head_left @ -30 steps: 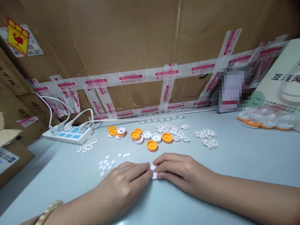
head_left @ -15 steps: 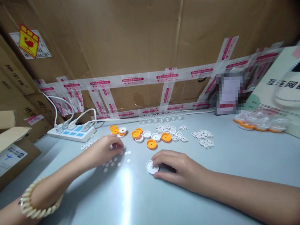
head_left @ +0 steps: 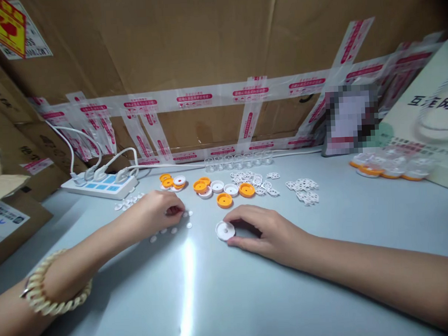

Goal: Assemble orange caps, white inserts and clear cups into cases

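My right hand grips a round white plastic wheel-like piece by its right edge, thumb in front and fingers behind. The piece has a raised rim and a small knob at its centre, and sits at table level. My left hand is closed, its fingers curled and the fingertips beside a small white disc; whether they grasp anything is hidden. More small white discs lie around and below that hand. Behind the hands are orange round pieces and white ring-shaped pieces.
White openwork pieces lie at the right of centre. A row of clear cups runs along the cardboard box. A power strip with cables stands left. Clear-topped orange and white pieces sit by a printed bag.
The camera view has tilted down, so everything appears higher. My left hand has shifted slightly right to the small discs. The right hand keeps its hold on the white wheel-like piece.
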Demonstrator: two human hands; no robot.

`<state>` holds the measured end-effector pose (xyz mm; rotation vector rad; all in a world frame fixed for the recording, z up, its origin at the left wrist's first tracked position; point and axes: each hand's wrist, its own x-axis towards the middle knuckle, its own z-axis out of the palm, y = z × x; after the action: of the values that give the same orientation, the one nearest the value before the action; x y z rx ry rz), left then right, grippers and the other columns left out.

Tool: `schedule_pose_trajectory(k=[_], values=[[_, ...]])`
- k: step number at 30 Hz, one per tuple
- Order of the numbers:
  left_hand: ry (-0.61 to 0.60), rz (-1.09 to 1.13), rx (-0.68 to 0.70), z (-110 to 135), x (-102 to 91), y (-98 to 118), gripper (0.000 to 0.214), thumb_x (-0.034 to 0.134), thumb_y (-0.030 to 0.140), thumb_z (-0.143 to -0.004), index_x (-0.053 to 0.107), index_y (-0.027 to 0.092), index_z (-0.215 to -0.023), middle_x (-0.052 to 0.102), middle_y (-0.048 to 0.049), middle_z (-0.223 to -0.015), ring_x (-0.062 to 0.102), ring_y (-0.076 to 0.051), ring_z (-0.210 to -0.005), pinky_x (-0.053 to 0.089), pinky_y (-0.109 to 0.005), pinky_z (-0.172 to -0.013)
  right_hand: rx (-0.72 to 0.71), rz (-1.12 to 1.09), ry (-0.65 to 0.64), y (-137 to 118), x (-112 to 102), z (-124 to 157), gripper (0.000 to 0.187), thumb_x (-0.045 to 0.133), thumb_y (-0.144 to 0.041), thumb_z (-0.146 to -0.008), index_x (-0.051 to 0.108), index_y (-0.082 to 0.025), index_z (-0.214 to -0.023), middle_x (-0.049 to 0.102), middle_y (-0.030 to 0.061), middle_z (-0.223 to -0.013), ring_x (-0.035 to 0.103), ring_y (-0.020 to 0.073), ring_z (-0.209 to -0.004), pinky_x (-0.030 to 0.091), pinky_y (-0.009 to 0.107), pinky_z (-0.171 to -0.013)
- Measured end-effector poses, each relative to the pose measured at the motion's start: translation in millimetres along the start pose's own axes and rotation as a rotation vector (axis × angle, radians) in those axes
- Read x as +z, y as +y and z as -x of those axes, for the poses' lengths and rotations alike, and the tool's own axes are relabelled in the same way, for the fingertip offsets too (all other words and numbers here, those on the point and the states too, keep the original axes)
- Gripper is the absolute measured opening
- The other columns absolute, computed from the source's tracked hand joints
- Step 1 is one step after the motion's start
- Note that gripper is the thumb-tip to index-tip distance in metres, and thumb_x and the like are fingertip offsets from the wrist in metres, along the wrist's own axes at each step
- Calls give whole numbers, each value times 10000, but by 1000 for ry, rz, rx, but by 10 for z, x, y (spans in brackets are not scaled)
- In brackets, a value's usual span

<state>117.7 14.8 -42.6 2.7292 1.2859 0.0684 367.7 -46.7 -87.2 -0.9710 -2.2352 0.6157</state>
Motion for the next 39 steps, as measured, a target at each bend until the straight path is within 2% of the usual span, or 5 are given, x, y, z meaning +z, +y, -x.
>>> schedule_pose_trajectory(k=[3,7,11,26,39], values=[[114,-2,41,20,46,97,151,525,191,-773,670,160,-799,678,-34,-740,602,-135,-662,453,-224,-635,3,10,-5,-1,5,13,165,613,-232,-793,576,-165,-939,649,43,-906,588,146,-841,460,263,-746],[324,133,254,87,119,392,142,497,160,-822,638,164,-810,672,-13,-752,610,-108,-661,468,-194,-631,-10,8,-5,0,-3,11,147,619,-232,-789,580,-170,-917,647,41,-882,588,147,-823,462,262,-727],[401,136,398,106,215,595,156,471,103,-848,618,151,-827,671,-28,-770,621,-116,-692,483,-200,-639,-54,26,-1,19,-5,0,125,608,-256,-803,581,-169,-888,639,43,-839,579,151,-797,463,269,-705],[433,-53,563,92,318,547,169,474,103,-866,631,158,-888,703,-33,-805,634,-128,-711,447,-251,-663,-127,24,6,63,13,2,81,605,-237,-812,579,-163,-832,639,61,-858,583,160,-821,477,294,-744],[382,-17,503,113,329,544,198,480,140,-863,667,180,-917,684,-58,-847,613,-151,-752,436,-272,-655,-114,36,12,67,8,7,86,611,-240,-808,587,-169,-851,637,46,-832,576,149,-791,471,276,-717]])
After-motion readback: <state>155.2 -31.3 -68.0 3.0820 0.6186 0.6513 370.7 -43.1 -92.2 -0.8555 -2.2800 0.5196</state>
